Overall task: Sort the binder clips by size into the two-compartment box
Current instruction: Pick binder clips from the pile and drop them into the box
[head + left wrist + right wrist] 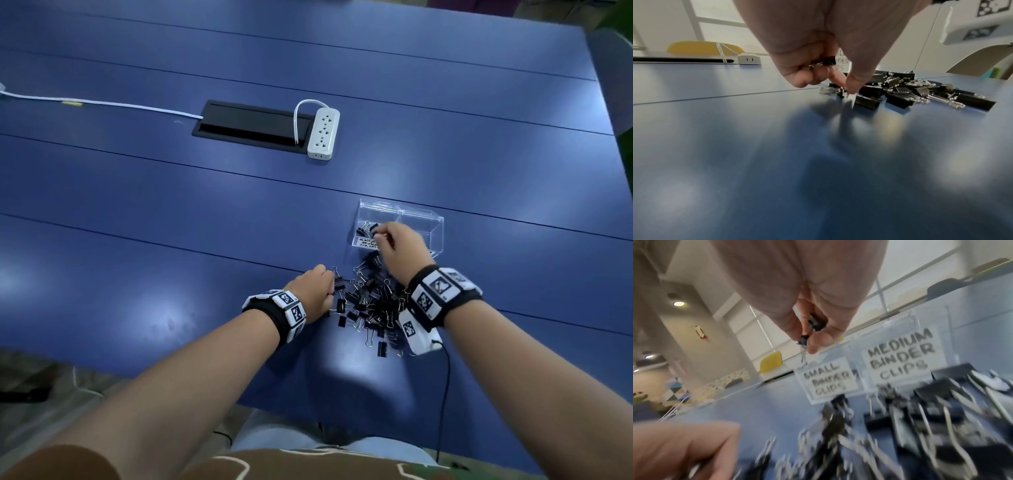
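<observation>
A pile of black binder clips (371, 301) lies on the blue table (171, 212) between my hands. Behind it stands a clear two-compartment box (424, 222), labelled "small binder clips" (828, 379) on the left and "medium binder clips" (900, 356) on the right. My right hand (399, 243) hovers over the left compartment, holding small clips (815, 323) in its curled fingers. A few clips (364, 229) lie in that compartment. My left hand (317, 287) is at the pile's left edge, gripping a clip (823, 63) in the palm while thumb and forefinger pinch at another (842, 93).
A white power strip (323, 133) and its cable lie beside a black cable hatch (250, 125) at the table's centre. A second white cable (102, 102) runs to the left. The table's near edge is close to my body. A black wire (443, 394) hangs from my right wrist.
</observation>
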`<state>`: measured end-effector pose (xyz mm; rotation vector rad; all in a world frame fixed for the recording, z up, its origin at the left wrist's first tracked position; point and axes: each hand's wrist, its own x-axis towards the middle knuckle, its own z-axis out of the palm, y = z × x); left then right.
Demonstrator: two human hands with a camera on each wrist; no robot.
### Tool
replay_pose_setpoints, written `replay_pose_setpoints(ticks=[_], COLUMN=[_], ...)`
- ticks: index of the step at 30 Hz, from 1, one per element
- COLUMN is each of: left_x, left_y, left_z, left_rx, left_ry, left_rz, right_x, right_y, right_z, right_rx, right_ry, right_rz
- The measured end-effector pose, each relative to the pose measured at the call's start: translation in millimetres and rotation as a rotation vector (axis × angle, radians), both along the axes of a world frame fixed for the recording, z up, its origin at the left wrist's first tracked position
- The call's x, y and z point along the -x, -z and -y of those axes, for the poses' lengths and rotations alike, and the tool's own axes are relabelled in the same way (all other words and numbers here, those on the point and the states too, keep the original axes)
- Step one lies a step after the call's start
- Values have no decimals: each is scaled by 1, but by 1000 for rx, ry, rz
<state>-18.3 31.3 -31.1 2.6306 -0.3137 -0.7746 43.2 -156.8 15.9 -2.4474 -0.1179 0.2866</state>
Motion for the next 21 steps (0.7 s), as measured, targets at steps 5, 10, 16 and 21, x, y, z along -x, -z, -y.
replay_pose_setpoints(ticks=[5,10,16,21], left_x=[3,1,0,-2], left_y=[7,4,3,3], left_z=[-2,-1,6,9], left_rx=[2,-23,-64,-89], left_ry=[4,10,16,56], left_rz=[27,15,46,67], right_x=[-36,-24,24,42], right_y=[-4,-1,23,39], right_z=[6,1,-11,-6], right_rx=[87,95,177,231], right_ry=[4,-39,-251,-258], right_rz=[33,70,-102,-170])
